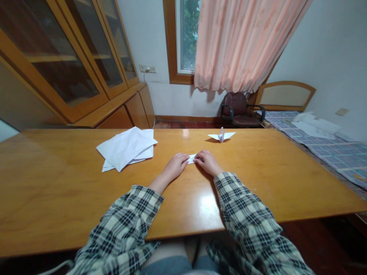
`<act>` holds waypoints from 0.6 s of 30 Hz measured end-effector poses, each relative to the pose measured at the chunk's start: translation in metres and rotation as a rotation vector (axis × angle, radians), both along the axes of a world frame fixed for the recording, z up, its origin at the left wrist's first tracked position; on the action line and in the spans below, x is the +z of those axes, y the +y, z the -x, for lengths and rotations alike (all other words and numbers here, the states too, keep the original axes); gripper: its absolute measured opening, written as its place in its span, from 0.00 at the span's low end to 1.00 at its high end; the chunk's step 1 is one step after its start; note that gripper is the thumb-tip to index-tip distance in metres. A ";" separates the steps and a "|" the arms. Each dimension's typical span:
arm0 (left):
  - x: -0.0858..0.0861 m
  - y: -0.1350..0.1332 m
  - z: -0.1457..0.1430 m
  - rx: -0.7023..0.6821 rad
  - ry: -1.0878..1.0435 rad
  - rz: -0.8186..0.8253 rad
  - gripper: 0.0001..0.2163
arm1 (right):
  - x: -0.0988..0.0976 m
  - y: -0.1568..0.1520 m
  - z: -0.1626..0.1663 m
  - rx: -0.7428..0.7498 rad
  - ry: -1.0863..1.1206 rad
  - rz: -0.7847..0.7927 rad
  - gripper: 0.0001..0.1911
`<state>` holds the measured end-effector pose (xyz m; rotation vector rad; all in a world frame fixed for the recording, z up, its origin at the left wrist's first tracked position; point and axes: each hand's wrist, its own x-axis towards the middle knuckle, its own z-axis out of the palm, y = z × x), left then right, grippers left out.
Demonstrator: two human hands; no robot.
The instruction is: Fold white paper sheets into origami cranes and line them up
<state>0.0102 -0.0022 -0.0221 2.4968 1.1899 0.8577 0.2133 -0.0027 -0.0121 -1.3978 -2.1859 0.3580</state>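
Small folded piece of white paper [192,159] lying flat on a wooden table [57,183], near the middle, mostly hidden under two hands. Left hand [177,165] pressing down on its left end, fingers close together and curled over the paper. Right hand [207,161] on the right end, fingertips bunched and pinching the edge (exact grip too small to make out). Plaid sleeves [246,221] reaching in from the near edge. Just beyond the hands, a finished paper crane [221,135] standing upright, apart from them. Farther left, a loose stack of white sheets [126,148]. Behind the table: glass-fronted cabinet [65,57], pink curtain [243,42], brown chair [241,110]. Likely risk: a crooked or torn crease, from uneven pressure or the paper sliding on the glossy tabletop.
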 end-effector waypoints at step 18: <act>0.003 -0.004 0.000 -0.018 0.083 0.037 0.17 | 0.002 0.001 -0.002 -0.022 0.025 0.037 0.01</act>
